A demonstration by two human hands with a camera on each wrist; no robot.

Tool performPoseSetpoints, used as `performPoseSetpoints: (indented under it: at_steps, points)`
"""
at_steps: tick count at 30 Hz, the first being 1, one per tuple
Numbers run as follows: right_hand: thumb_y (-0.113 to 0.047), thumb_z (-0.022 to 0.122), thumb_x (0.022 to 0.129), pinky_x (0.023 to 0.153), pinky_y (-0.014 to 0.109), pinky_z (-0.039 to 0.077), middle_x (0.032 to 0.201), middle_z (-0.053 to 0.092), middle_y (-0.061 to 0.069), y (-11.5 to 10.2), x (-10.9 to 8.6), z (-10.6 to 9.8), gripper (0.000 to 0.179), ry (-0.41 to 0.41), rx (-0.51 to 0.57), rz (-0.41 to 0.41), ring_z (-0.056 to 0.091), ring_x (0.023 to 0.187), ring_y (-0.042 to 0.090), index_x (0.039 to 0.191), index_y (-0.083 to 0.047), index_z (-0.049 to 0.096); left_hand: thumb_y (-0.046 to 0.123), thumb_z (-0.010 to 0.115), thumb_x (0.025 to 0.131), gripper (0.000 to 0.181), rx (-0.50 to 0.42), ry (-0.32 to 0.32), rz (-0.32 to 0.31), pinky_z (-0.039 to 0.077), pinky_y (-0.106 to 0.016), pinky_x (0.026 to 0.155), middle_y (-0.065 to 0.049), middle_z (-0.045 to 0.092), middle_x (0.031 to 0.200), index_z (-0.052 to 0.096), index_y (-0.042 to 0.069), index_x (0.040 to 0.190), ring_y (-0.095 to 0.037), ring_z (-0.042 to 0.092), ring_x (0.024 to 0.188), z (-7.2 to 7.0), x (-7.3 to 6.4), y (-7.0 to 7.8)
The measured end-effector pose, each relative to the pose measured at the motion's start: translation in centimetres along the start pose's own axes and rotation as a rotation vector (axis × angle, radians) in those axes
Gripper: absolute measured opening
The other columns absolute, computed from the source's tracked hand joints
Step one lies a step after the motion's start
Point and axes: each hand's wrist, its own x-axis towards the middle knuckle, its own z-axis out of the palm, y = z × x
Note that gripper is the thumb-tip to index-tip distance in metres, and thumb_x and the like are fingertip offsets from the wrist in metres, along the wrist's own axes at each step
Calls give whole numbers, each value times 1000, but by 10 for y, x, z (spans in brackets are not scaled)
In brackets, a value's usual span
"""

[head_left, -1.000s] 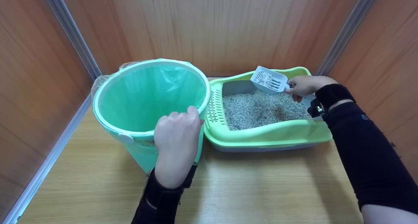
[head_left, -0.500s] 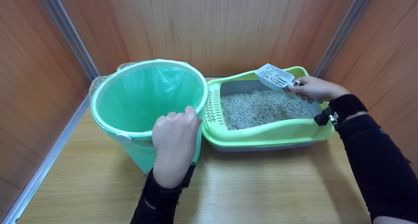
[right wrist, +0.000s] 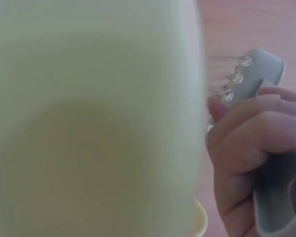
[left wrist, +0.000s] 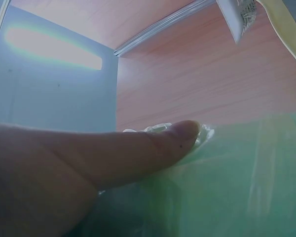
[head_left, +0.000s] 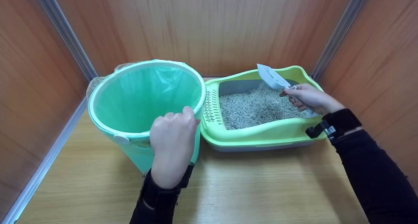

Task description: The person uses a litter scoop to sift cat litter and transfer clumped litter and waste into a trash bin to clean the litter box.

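Note:
In the head view my left hand (head_left: 172,136) grips the near right rim of a green trash bin (head_left: 94,114) lined with a thin green bag. Its thumb (left wrist: 153,150) lies along the bag's edge in the left wrist view. My right hand (head_left: 312,98) holds a pale blue litter scoop (head_left: 273,78) by the handle. The scoop tilts on its side over the litter box (head_left: 261,138), and fine grains fall from it onto the grey litter (head_left: 241,108). In the right wrist view, fingers (right wrist: 241,133) curl round the handle, while the box wall (right wrist: 89,148) covers much of the picture.
The bin and litter box stand side by side, close together, on a wood-look floor (head_left: 235,184). A wooden back wall (head_left: 209,28) and two side walls with metal corner strips (head_left: 70,31) enclose them. Clear plastic (head_left: 94,87) sticks out behind the bin's left rim.
The scoop went from roughly level, with litter in its basket, to tipped on its side with grains falling. My right hand shifted slightly right and nearer. The left hand keeps its hold on the rim.

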Motion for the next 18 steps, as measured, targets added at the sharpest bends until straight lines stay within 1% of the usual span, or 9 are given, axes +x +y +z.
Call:
performPoseSetpoints:
  at_steps: [5,8,10,14,18]
  points:
    - [-31,49,114,52,19,36,73,47,-7,6,-1,-2,29,68,-45,-1,40,57,3,120,-6,62,32,93,81,60,-16,-21,-5,37,-32,45,-1,36,48,40,13,62,-24,51,44,-2,0,0]
    - [-32,48,114,52,19,38,71,47,-7,7,-2,-3,33,125,-104,3,42,56,3,124,-3,60,32,93,81,59,-19,-29,-4,36,-32,45,-1,36,48,41,13,62,-23,50,44,-3,1,0]
    - [-33,49,114,51,21,39,69,49,-7,6,-3,-3,37,185,-177,2,44,55,4,128,0,59,32,93,81,59,-19,-36,-3,36,-32,45,0,36,48,42,13,62,-23,50,44,-3,1,0]
    - [-36,52,112,48,25,41,67,51,-4,4,-3,0,46,295,-364,-7,46,53,8,134,3,59,34,93,81,58,-14,-51,-6,37,-32,46,-1,36,48,43,12,62,-23,51,44,-4,2,0]
    - [-35,55,111,49,27,41,71,53,-1,2,-1,6,44,364,-544,-62,48,57,11,128,5,64,34,93,81,57,-13,-62,-8,37,-33,46,-1,36,49,43,12,62,-23,51,45,-4,1,0]
